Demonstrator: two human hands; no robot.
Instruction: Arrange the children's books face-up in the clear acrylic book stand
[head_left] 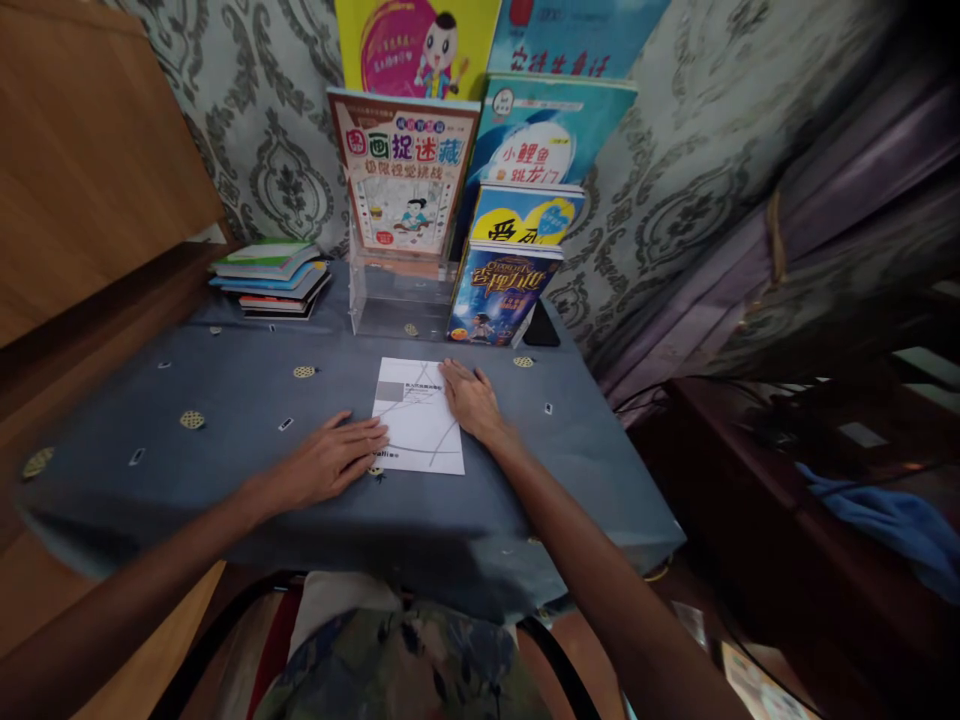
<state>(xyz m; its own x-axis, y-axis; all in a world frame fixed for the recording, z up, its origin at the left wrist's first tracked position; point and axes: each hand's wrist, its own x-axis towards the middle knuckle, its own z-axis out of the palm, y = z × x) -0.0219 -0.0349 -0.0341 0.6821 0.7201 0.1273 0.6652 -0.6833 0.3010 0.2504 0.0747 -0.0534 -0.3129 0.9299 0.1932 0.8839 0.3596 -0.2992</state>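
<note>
A small table under a blue-grey cloth dotted with little round motifs (247,400) fills the middle of the view, pushed against patterned grey wallpaper. At its back, colourful children's picture books (405,170) stand upright in rows, the front ones propped in a clear acrylic stand (397,295). A flat stack of thin books with green and blue covers (271,278) lies at the far left corner, well apart from the hands. A dark, flat phone-like slab (541,328) lies just beside the lowest right-hand book.

Near the front centre lies a white paper booklet with a grey square and thin crossing lines on its cover (417,415), flat on the cloth. The left hand (330,462) rests palm down, fingers loosely spread, their tips touching the booklet's left edge. The right hand (470,398) lies flat too, fingers on the upper right edge. Neither grips anything.

By my reading, the booklet is being steadied or squared between both hands. Lifting or opening so thin a thing calls for a fingertip worked under one edge while the other hand pins it.
</note>
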